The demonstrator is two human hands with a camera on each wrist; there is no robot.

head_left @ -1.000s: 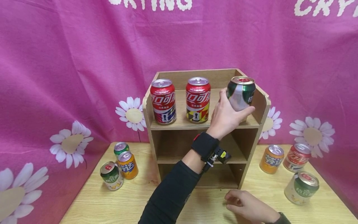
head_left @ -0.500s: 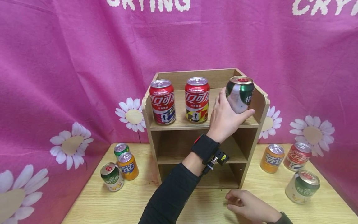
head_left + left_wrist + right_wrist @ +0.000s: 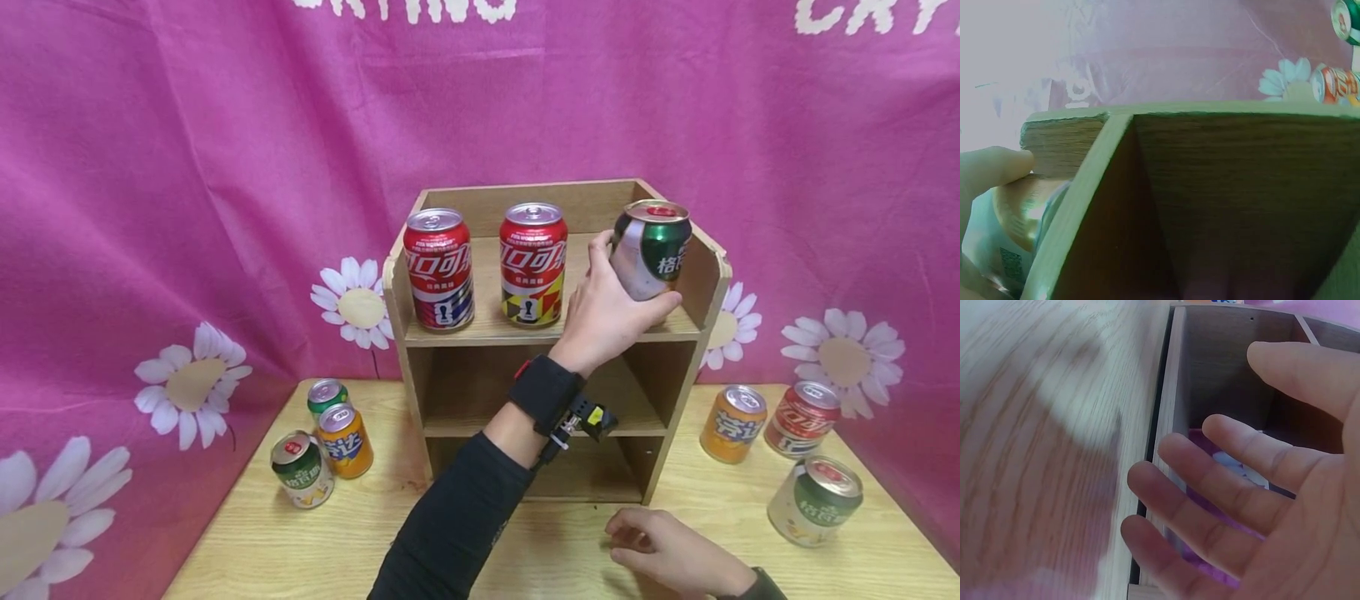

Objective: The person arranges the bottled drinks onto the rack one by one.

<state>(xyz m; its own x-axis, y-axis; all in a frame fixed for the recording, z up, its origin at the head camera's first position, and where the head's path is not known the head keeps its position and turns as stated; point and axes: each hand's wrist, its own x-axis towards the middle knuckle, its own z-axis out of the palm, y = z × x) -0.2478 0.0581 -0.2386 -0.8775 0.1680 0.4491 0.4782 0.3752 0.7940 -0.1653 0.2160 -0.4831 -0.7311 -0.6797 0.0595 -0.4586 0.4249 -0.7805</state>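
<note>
In the head view my left hand [image 3: 609, 318] grips a green and white can [image 3: 658, 248] with a gold rim, at the right of the top shelf. Fingers wrap its left side and the thumb crosses its lower front, so its base is mostly hidden. The left wrist view catches part of this can [image 3: 1011, 247] behind the shelf's edge. To its left, two red cola cans [image 3: 439, 271] [image 3: 533, 267] stand upright on the same board. My right hand [image 3: 663, 546] is low before the wooden shelf [image 3: 551, 340], fingers loosely bent around nothing; its palm side fills the right wrist view.
On the table left of the shelf stand an orange can [image 3: 345, 442], a green can [image 3: 326, 396] and a green-and-cream can [image 3: 302, 471]. Right of it are another orange can [image 3: 733, 425], a red can [image 3: 802, 419] and a green-and-cream can [image 3: 815, 502]. A pink curtain [image 3: 262, 167] hangs behind.
The can in my left hand has turned slightly, so more of its label lettering faces the head camera. My right hand stays in place.
</note>
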